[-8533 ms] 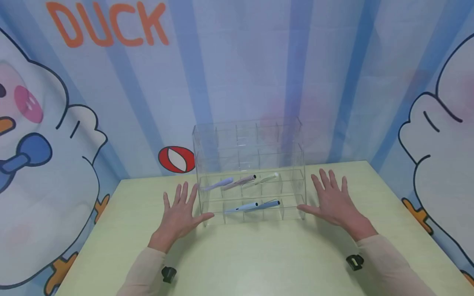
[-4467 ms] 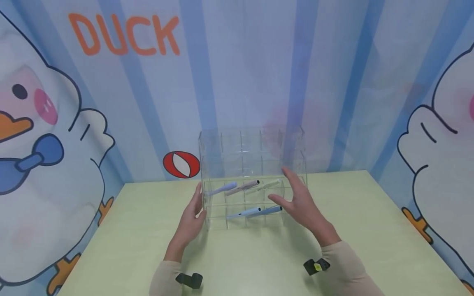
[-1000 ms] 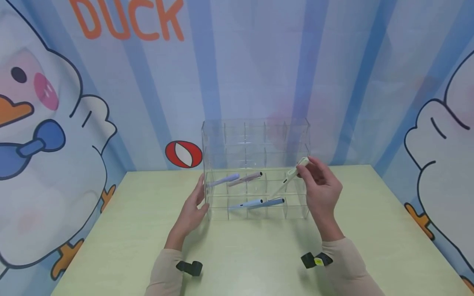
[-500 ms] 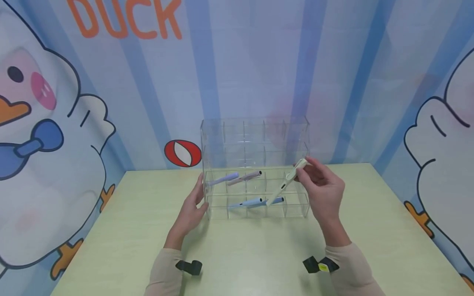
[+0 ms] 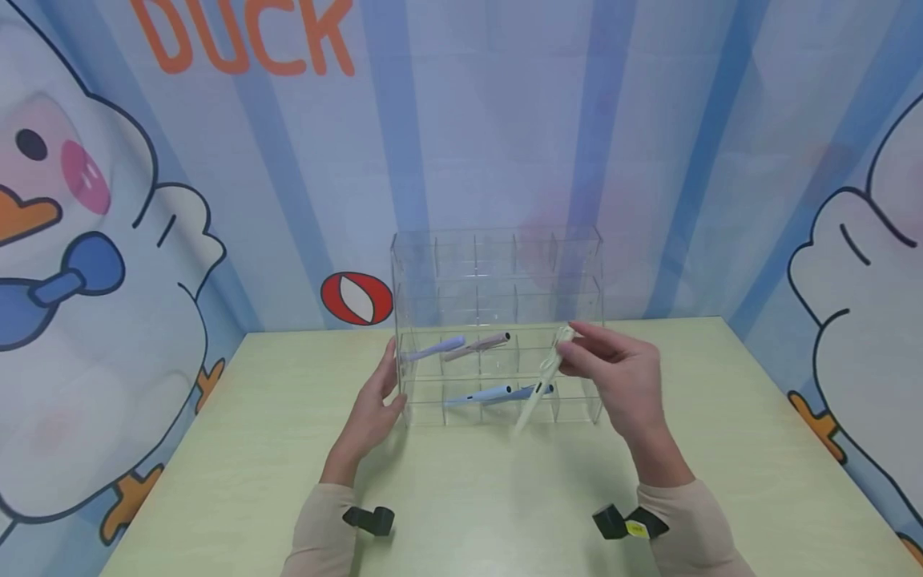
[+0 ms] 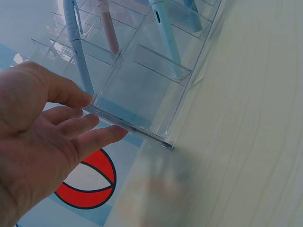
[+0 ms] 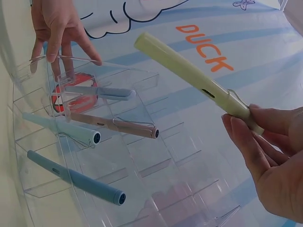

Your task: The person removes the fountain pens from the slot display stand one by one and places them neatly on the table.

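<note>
A clear acrylic tiered rack (image 5: pixel 497 312) with dividers stands on the table. My left hand (image 5: pixel 371 413) touches its left side panel, fingers spread along the edge in the left wrist view. My right hand (image 5: pixel 623 381) pinches a pale green capped pen (image 5: pixel 539 389) by its clip end, in front of the rack's right part. In the right wrist view this pen (image 7: pixel 184 73) is tilted, its long barrel away from the fingers. On the rack's second tier from below lie a lavender pen (image 5: pixel 440 347) and a mauve pen (image 5: pixel 479 345). Below them are a light blue pen (image 5: pixel 483 395) and a darker blue pen (image 5: pixel 505 397).
The pale wooden table (image 5: pixel 461 497) extends in front of the rack and to both sides. Right behind stands a striped blue curtain (image 5: pixel 490 120) with ducks and a red ball (image 5: pixel 356 298) printed on it.
My left hand came onto the rack's side. The right hand took the pale green pen off the second tier, and over the last second brought it down and left, steeper, before the lower tier.
</note>
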